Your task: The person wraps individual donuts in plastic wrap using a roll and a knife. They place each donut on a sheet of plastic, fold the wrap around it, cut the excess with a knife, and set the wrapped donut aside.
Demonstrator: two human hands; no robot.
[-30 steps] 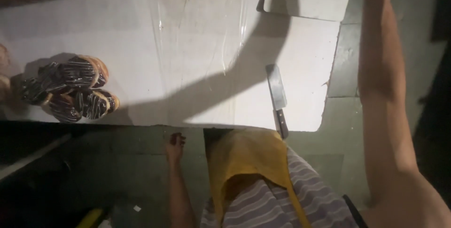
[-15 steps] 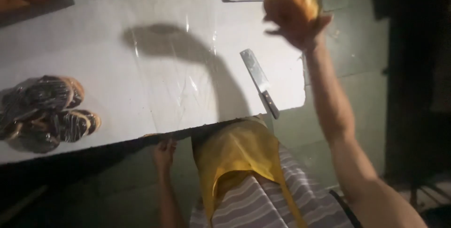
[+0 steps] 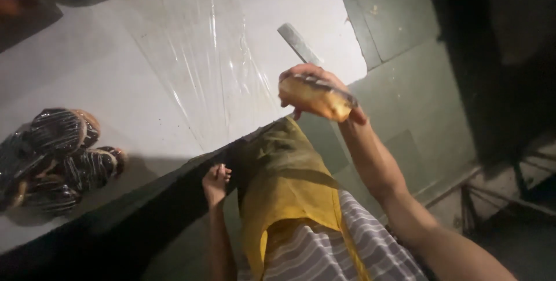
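I note my right hand (image 3: 313, 84) closed around a golden doughnut (image 3: 315, 97) with a dark chocolate top, centre-right of frame, above the knife (image 3: 298, 42). My left hand (image 3: 215, 181) hangs loosely curled, holding nothing, lower centre.

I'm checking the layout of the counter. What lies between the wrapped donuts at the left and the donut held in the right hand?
In the head view, only clear plastic film spread on the white counter lies between the wrapped donuts and the held donut.
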